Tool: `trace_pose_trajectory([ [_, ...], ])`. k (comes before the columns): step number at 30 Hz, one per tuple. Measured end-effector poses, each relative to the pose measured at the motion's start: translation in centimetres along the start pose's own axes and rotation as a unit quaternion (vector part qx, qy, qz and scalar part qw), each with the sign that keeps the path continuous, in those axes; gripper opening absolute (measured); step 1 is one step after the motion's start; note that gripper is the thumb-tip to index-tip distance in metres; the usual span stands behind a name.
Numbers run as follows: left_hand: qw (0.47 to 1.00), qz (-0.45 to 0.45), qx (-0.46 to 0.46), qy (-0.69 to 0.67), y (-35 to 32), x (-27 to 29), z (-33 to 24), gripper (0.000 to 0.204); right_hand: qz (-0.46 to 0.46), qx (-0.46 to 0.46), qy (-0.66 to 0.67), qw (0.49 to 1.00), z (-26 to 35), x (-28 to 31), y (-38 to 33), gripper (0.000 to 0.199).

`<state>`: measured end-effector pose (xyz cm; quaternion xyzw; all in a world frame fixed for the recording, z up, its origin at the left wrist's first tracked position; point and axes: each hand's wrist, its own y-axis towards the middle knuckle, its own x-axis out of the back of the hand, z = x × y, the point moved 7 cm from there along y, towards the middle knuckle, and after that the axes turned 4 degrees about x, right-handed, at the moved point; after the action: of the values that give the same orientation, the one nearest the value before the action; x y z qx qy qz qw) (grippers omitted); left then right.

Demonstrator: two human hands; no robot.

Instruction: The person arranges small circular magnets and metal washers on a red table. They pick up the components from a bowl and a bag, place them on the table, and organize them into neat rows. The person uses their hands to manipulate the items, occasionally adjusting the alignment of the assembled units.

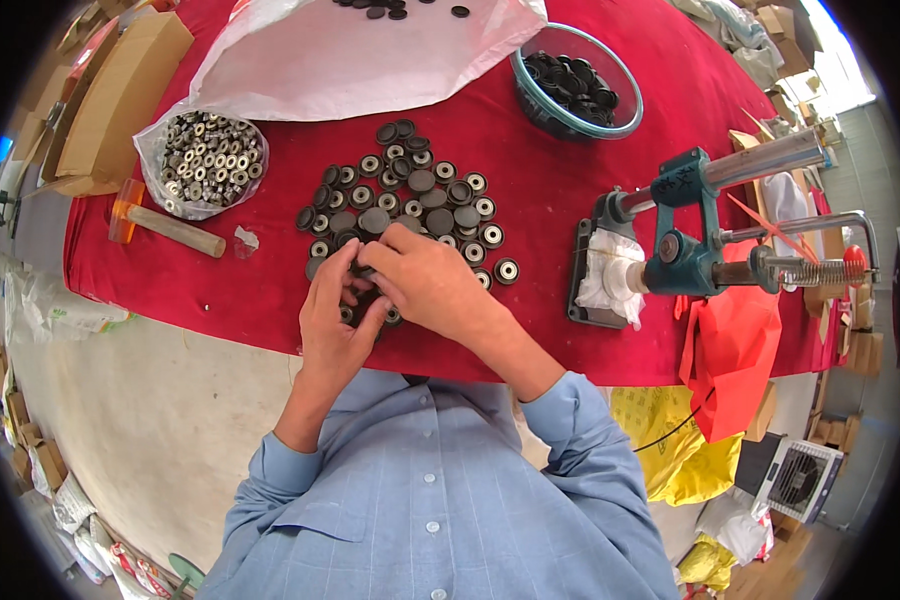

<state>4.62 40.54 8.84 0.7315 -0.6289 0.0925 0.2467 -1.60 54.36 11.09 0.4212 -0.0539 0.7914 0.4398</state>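
Left hand: fingers curled over the near edge of the pile – grip closed on small black round parts, exact piece hidden under the fingers.
Right hand: just beside the left, fingertips touching it, pinched on the same spot; what it has hold of I cannot tell.
Parts: cluster of black round rubber-and-metal discs spread on the red cloth-covered tabletop, directly ahead of both hands – near edge under them.
Left side: clear plastic bag of small silver metal rings, with an orange-headed mallet with clear handle near it.
Far side: white plastic sack; clear glass bowl of black discs.
Right side: blue-green cast hand press with steel lever, well apart from the hands.
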Motion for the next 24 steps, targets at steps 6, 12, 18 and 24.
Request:
trace_pose_trajectory([
  [6,0.999,-0.035,-0.012,-0.028,0.3,-0.3,1.7,0.05,-0.03,0.029,0.022,0.999,0.0,1.0,-1.3,0.036],
  [12,0.998,-0.048,-0.041,0.009,0.5,1.1,0.1,0.036,-0.158,-0.022,-0.017,0.987,-2.7,6.1,-3.2,0.048],
  [18,0.994,-0.096,-0.034,0.026,-4.3,3.0,1.3,0.029,-0.277,-0.041,-0.119,0.953,-2.5,8.3,-9.2,0.042],
  [24,0.921,0.0,0.295,-0.256,-15.2,1.8,7.0,0.026,-0.215,-0.062,0.134,0.965,2.4,2.6,-15.5,0.041],
])
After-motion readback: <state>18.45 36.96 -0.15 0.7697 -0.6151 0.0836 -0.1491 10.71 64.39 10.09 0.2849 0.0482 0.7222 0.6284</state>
